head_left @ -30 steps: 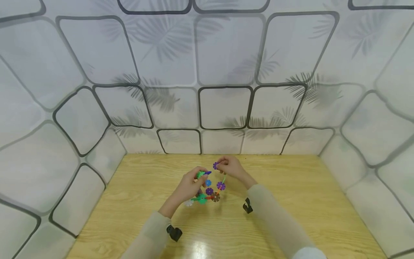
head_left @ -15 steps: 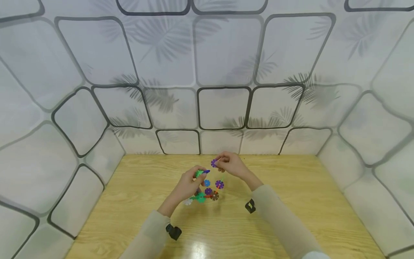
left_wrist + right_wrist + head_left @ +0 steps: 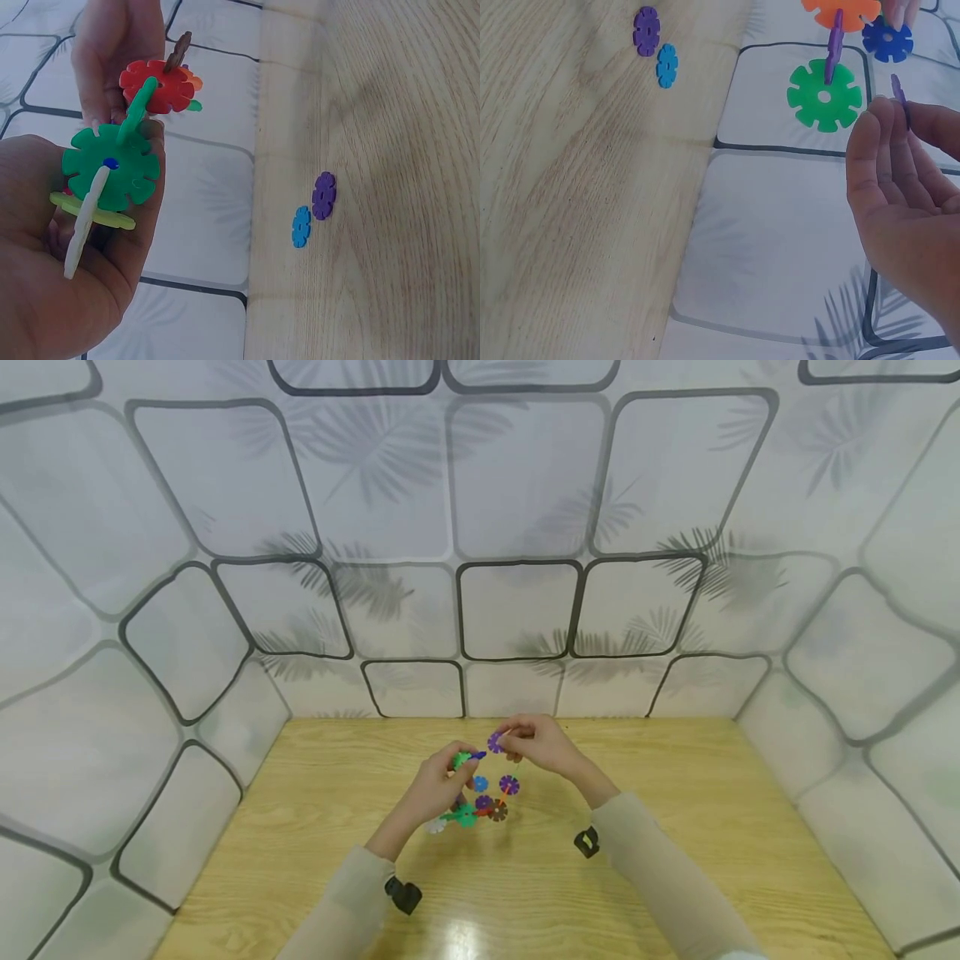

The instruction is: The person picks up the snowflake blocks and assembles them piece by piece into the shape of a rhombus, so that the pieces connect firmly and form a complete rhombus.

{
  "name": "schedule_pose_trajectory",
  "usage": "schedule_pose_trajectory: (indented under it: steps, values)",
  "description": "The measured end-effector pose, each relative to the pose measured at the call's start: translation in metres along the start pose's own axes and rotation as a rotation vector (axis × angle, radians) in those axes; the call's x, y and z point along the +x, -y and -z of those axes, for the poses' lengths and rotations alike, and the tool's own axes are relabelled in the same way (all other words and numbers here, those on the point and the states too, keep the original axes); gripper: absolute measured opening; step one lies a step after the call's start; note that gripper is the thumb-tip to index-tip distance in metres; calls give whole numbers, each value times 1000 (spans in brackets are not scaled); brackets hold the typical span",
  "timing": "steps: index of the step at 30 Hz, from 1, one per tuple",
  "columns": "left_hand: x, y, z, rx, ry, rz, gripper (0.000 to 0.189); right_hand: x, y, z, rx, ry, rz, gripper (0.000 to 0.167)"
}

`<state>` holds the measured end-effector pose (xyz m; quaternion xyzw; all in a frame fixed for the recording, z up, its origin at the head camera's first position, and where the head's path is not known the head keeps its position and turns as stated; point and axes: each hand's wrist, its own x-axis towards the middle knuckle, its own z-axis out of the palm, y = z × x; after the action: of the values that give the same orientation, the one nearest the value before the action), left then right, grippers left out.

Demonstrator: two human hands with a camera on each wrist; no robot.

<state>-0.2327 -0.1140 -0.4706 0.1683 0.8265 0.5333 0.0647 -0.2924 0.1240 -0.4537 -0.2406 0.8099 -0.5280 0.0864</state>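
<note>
My left hand (image 3: 435, 783) grips a chain of interlocking snowflake discs above the table. In the left wrist view a green disc (image 3: 82, 161), a white disc (image 3: 84, 225), a yellow disc (image 3: 116, 219), a red disc (image 3: 142, 79) and a brown disc (image 3: 178, 51) show along it. The chain's far part, in the right wrist view, has a green disc (image 3: 806, 101), an orange disc (image 3: 855, 11) and a dark blue disc (image 3: 881, 46). Between thumb and fingertips, my right hand (image 3: 542, 745) pinches a single purple disc (image 3: 898, 91), held apart from the dark blue one.
Two loose discs, one purple (image 3: 324, 195) and one light blue (image 3: 301, 226), lie on the wooden table (image 3: 637, 860) below the hands. A patterned fabric wall (image 3: 517, 610) stands along the table's back and sides.
The right hand with the purple disc has shifted slightly up and away from the left hand, then a touch back down. The left hand and chain have barely moved.
</note>
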Motion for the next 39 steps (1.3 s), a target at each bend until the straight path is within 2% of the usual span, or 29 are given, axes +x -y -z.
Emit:
schedule_pose_trajectory:
  steps: [10, 26, 33, 39]
  values:
    - [-1, -2, 1, 4, -1, 9, 29, -5, 4, 1, -12, 24, 29, 25]
    - [1, -7, 0, -3, 8, -5, 31, -8, 2, -2, 24, 13, 46, 26]
    - [1, -10, -2, -1, 8, -6, 31, -9, 5, -5, 70, 2, 24, 28]
    - [1, -10, -3, -10, 6, -27, 32, -11, 3, -8, 94, -33, 35, 23]
